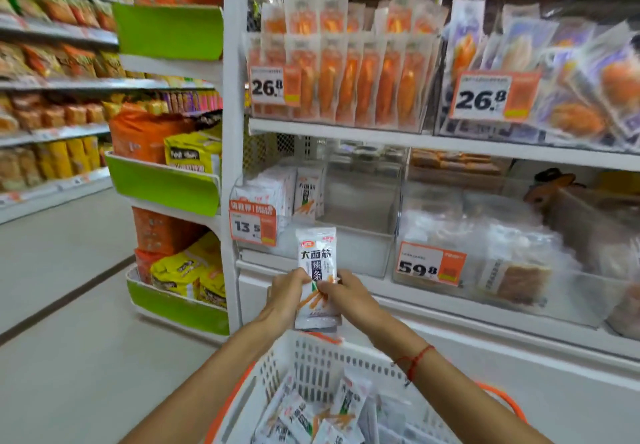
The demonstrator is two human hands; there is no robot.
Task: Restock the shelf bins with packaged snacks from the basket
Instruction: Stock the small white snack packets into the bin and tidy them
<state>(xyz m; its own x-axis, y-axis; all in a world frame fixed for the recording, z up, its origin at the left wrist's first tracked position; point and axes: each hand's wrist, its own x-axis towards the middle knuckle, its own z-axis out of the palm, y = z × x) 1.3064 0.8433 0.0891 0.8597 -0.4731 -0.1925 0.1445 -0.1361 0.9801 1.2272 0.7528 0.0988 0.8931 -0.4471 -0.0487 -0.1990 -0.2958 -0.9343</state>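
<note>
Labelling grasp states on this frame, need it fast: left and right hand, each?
Left hand: holding the stack of white plastic snack packets with black lettering, fingers curled on its left edge.
Right hand: holding the same stack, right edge.

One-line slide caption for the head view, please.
Both hands, left and right, hold white snack packets above the basket, facing the bin.

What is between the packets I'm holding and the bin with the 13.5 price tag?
Nothing: in the head view, only bare shelf edge separates held packets from bin.
</note>
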